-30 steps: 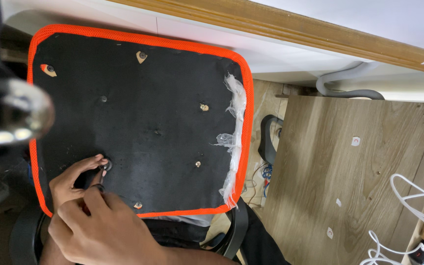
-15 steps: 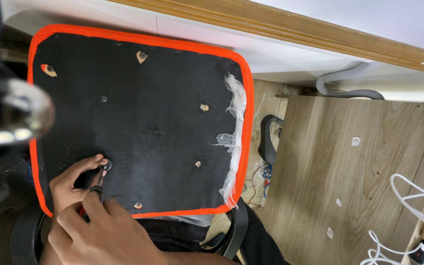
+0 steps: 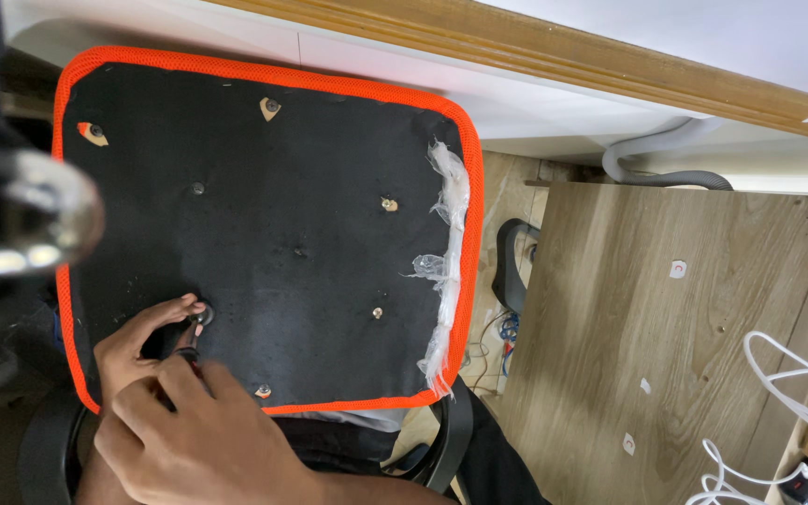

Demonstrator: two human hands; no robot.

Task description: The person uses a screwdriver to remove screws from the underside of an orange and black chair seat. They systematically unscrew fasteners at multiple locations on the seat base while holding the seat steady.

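A small metal bolt with a washer (image 3: 203, 316) is seated in the black underside of an orange-edged seat pad (image 3: 264, 234), right at the fingertips of the left hand (image 3: 133, 351), whose thumb and forefinger are pinched around it. Just below those fingers, the right hand (image 3: 194, 440) is clenched on a slim dark tool (image 3: 186, 355), its tip aimed at the bolt. Beyond the fingers, further mounting holes are seen across the pad. Torn clear plastic (image 3: 451, 243) is caught along the pad's far edge, well apart from the fingers.
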